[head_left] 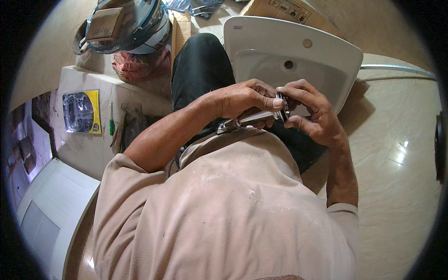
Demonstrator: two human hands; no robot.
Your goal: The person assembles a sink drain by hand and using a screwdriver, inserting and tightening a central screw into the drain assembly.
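Note:
A shiny chrome tap [254,118] lies sideways in front of my chest, its lever end towards the left. My left hand [242,99] is closed around the tap's body, the thumb pressed near its base. At that base sits a dark-edged ring [283,109], which the fingers and thumb of my right hand [317,109] pinch from the right. Part of the tap and some fingertips are hidden behind my hands. Just beyond them stands a white washbasin [261,60] with a drain hole and a tap hole.
To the left, a clear blister pack with yellow card [94,112] lies beside a green-handled screwdriver [112,126]. A bucket [156,35] with a brown block [105,24] on top stands at the far left, near a pink bag [135,66]. Cardboard [280,10] lies behind the basin.

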